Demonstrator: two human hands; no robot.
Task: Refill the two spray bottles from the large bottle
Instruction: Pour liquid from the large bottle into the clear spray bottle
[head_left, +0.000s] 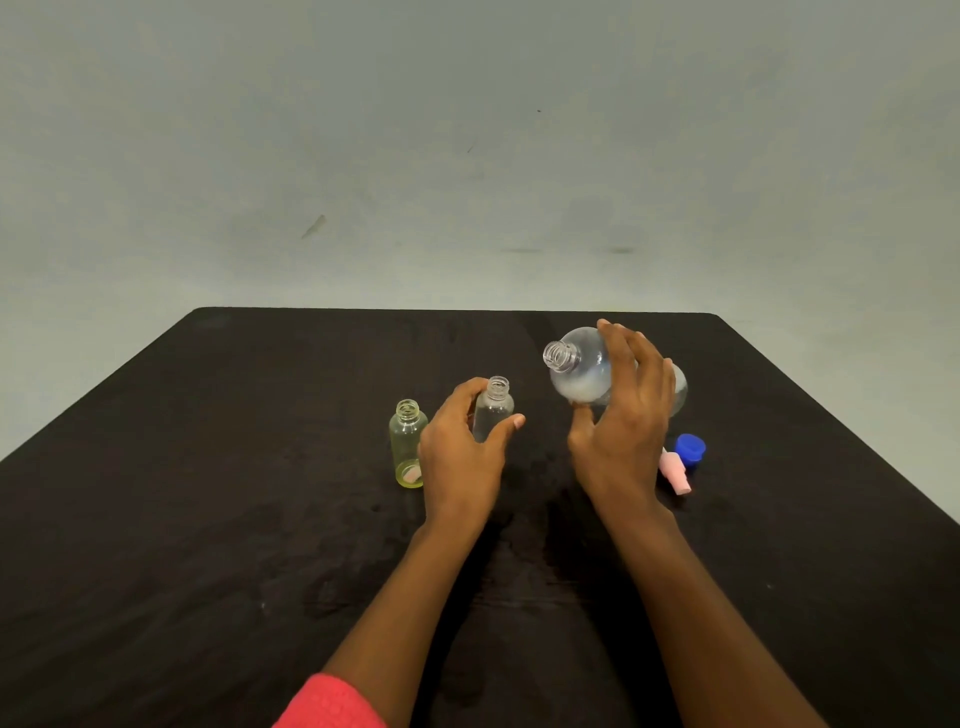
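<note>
Right hand (621, 410): fingers wrapped round tilted large bottle (584, 376), centre right, neck aimed left | Left hand (462, 447): fingers curled round clear spray bottle (493, 410), centre | Yellow-tinted spray bottle (408, 441): uncapped, seemingly unfilled | Progress: pouring not begun; both refills remain.

Black table (208, 519) against a pale grey-green wall (467, 156). Large bottle (582, 379): clear, misted white inside. Middle bottle (493, 410): colourless. Left bottle (408, 447): yellow-tinted, pink showing at its base. Cap (691, 448): blue. Sprayer (675, 474): pale pink. Sleeve (332, 704): coral red.
</note>
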